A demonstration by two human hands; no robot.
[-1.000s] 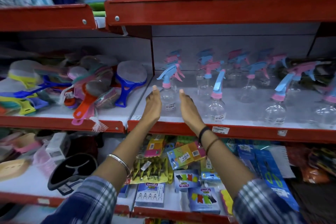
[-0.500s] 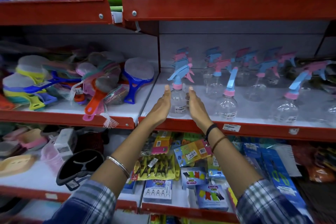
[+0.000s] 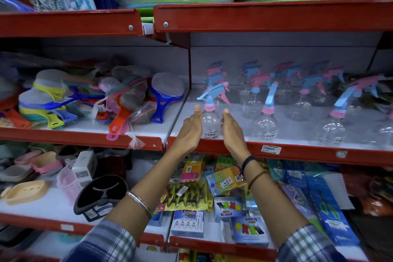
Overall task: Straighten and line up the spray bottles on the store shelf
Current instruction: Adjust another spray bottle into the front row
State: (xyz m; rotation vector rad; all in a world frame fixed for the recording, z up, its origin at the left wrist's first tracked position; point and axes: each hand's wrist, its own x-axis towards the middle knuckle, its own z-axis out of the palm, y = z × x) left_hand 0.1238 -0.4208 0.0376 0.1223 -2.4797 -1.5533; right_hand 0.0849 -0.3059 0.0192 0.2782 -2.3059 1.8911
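Observation:
Several clear spray bottles with blue and pink trigger heads stand on the white shelf (image 3: 297,136) with a red front edge. The front-left bottle (image 3: 210,122) has a blue trigger and pink collar. My left hand (image 3: 190,128) and my right hand (image 3: 231,132) stand flat on either side of it, palms inward, close against its sides. Whether the fingers behind it wrap it is hidden. A second front bottle (image 3: 265,121) stands just to the right, a third (image 3: 331,125) further right. More bottles fill the rows behind.
Left of a shelf divider lies a pile of coloured brushes and scrubbers (image 3: 106,100). The red shelf above (image 3: 265,17) overhangs the bottles. Below are packets of clips (image 3: 188,195), boxes and soap dishes (image 3: 25,191).
Both hands have closed in from apart until they flank the front-left bottle closely. The view has shifted so the shelf sits further right and lower.

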